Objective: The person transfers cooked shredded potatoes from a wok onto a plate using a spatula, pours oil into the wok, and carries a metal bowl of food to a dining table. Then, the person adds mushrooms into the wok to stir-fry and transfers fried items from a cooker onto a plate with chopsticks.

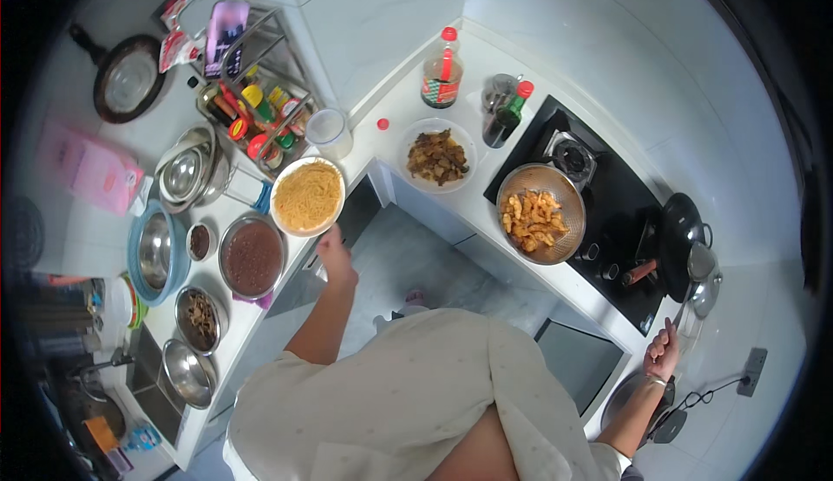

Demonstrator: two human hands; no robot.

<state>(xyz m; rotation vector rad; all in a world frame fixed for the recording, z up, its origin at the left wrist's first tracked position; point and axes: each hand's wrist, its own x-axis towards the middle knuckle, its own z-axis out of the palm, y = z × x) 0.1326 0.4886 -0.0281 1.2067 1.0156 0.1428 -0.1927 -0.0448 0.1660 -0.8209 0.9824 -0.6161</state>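
My left hand (335, 258) is at the near rim of a white bowl (276, 208) heaped with thin yellow noodle-like strands (308, 195). Its fingertips are partly hidden, so whether they grip the rim is unclear. At the far right, my right hand (662, 351) is closed around the handle of a metal ladle or strainer (701, 262). The ladle's head is in front of a black wok (677, 240) with a wooden handle, beside a glass lid (706, 297). A perforated metal colander (571, 195) with golden fried strips (533, 221) overlaps the edge of the black gas hob (612, 214).
A plate (409, 182) holds brown cooked pieces. Nearby are an oil bottle (442, 77) and a green bottle (509, 120). Leftward stand a seasoning rack (267, 100), a bowl of reddish-brown liquid (252, 256), steel bowls (189, 373) and a blue basin (136, 253). A cord (703, 398) hangs right.
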